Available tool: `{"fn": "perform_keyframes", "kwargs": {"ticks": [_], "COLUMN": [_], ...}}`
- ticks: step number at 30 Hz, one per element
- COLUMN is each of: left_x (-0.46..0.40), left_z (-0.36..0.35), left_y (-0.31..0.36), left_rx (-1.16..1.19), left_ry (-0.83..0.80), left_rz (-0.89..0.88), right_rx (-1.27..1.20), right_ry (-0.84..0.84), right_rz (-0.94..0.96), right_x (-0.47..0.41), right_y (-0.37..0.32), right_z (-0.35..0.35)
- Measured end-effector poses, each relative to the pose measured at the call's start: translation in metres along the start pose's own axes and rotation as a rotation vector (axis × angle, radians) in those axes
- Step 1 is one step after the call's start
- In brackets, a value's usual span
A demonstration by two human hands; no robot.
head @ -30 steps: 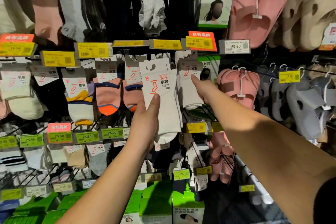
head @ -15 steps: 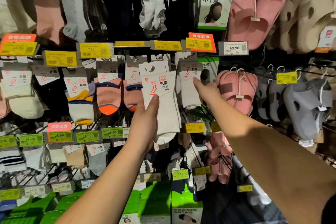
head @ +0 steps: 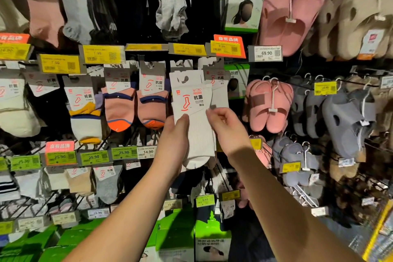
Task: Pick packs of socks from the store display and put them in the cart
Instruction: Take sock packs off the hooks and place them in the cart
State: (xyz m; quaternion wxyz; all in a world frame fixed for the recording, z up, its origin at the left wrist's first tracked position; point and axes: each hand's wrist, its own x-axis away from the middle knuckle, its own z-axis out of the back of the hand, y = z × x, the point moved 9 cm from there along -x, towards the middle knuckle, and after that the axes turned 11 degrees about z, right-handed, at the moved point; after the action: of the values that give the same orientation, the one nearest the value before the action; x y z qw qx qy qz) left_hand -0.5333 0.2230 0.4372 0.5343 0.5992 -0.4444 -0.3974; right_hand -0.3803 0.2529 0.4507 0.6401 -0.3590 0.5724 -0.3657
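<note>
Gripping a white sock pack [head: 194, 121] with both hands, step in hand looks like the pick itself: pack seems just lifted clear of its peg or about to be, hanger card hole at top not clearly on a hook, cannot tell for sure. Left hand [head: 173, 142] wraps the lower left side of the pack, thumb on front, fingers closed behind it. Right hand [head: 227, 127] pinches the pack's right edge just below the card, fingers [head: 212, 110] closed on it. Pack sits in front of the sock display, just right of the pink-and-orange ankle socks [head: 136, 108], left of the pink slippers [head: 269, 106]. Cart not in view, so next move probably calls for pulling the pack toward the body, turning away from the rack and lowering it into the cart; keeping one firm hold is enough, soft and light item. Writing: pack card reads 抗菌 with a red sock outline, smaller print too small to read. Green box [head: 244, 4] above and right of the pack reads 防风防晒 不干燥. Price tag [head: 265, 53] right of that row shows 69.90; yellow tags up left show 7.99; green tags [head: 93, 157] below left show 25.90, one white 14.90. Orange sign [head: 228, 38] reads 自有品牌.
</note>
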Motion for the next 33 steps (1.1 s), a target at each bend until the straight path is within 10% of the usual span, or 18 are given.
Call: {"fn": "perform_keyframes", "kwargs": {"ticks": [17,33], "left_x": [-0.012,-0.02], "left_z": [-0.009,0.011], "left_y": [-0.006,0.001], "left_rx": [0.13,0.152], "left_ry": [-0.01,0.08], "left_rz": [0.026,-0.042], "right_rx": [-0.371,0.035], "right_ry": [-0.026,0.056], "right_rz": [-0.17,-0.031], "right_x": [-0.009,-0.089], "right_y": [0.016,0.023], "right_z": [0.007,0.05]}}
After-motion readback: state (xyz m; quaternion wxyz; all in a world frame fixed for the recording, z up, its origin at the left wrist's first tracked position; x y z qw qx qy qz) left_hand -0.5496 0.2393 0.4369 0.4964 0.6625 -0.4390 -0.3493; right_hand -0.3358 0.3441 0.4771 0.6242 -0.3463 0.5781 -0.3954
